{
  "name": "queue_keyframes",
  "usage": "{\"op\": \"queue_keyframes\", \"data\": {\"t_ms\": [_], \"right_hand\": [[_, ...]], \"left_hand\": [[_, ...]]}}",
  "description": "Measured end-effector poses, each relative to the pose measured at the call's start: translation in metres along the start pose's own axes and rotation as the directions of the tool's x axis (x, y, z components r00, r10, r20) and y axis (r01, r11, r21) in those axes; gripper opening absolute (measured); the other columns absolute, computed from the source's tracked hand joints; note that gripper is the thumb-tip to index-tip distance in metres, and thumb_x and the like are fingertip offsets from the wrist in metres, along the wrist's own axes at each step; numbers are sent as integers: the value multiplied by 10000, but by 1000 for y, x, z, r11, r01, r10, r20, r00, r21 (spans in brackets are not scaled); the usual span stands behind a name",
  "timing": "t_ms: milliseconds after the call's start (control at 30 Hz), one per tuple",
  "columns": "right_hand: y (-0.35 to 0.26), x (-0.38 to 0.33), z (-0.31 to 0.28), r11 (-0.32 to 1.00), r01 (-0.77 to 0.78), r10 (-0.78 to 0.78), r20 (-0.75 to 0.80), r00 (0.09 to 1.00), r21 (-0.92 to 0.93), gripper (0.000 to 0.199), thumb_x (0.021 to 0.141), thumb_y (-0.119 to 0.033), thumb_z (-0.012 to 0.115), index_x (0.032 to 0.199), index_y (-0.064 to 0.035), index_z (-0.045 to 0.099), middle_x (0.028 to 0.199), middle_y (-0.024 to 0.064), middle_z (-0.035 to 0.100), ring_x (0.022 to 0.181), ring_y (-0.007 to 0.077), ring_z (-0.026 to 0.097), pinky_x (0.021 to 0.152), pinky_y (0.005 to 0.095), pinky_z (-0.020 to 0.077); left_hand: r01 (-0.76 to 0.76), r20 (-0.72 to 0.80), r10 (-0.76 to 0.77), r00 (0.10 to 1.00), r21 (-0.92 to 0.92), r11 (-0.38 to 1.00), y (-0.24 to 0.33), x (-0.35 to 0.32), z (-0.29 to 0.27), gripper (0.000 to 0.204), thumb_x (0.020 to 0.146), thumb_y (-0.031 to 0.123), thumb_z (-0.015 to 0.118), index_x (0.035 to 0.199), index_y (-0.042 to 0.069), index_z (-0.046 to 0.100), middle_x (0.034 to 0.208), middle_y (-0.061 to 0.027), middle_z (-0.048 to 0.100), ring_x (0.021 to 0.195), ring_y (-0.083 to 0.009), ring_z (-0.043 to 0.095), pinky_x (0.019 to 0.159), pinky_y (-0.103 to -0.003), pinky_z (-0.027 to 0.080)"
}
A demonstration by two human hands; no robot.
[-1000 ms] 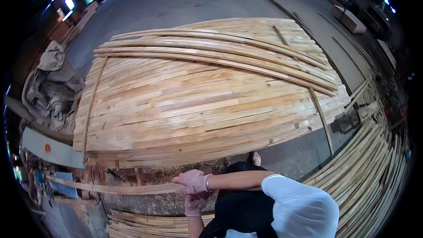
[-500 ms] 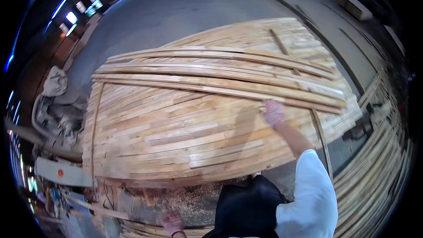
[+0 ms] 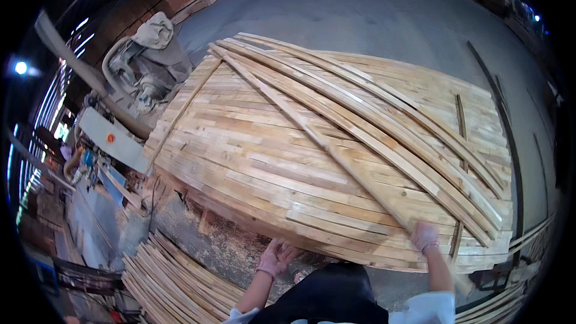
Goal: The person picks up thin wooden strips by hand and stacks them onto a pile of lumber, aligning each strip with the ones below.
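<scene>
Long pale wooden strip (image 3: 336, 156) lies slantwise across our wide stack of pale planks (image 3: 240, 162), its near end under our right hand (image 3: 425, 237), whose grip is closed on it. Our left hand (image 3: 276, 258) hangs open, fingers spread, above the sawdust-strewn floor (image 3: 222, 246) beside the stack's near edge, holding nothing.

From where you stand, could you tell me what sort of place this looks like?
Most likely a woodworking shop or timber mill. A broad stack of pale planks fills the middle, thin wooden strips lie bundled on the floor, sawdust is scattered beside them, and a machine with a dust bag stands behind.
</scene>
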State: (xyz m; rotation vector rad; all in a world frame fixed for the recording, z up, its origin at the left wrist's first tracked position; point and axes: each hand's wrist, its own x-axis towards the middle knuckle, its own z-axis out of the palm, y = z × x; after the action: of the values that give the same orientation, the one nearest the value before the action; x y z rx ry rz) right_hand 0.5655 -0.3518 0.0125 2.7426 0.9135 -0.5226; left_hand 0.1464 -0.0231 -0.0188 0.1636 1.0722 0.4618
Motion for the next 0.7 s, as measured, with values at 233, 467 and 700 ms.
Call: {"op": "queue_keyframes", "data": {"t_ms": [233,467,700], "right_hand": [[-48,-243,96,858,-326,-139,790,597,397,608,743,-555,692,1225,-185,678,1217,140,680,1142,317,635,997,441,467],[-68,-411,130,705,-409,10,569,822,579,551,784,-525,683,1192,-154,688,1150,172,691,1111,334,645,971,464,478],[40,-422,159,875,-282,36,528,848,393,500,825,-495,674,1159,-124,699,1082,205,703,1079,350,655,946,487,489]], "left_hand": [[240,351,-229,908,12,971,-5,28,45,483,952,443,609,1256,75,539,1213,-128,602,1146,-321,581,967,-512,500],[319,496,-302,814,52,946,-25,2,48,377,981,393,576,1174,71,610,974,-123,687,952,-344,677,846,-567,564],[360,555,-336,761,70,930,-72,-54,-10,238,969,217,627,1105,22,619,1041,-122,672,1046,-301,667,912,-454,578]]}}
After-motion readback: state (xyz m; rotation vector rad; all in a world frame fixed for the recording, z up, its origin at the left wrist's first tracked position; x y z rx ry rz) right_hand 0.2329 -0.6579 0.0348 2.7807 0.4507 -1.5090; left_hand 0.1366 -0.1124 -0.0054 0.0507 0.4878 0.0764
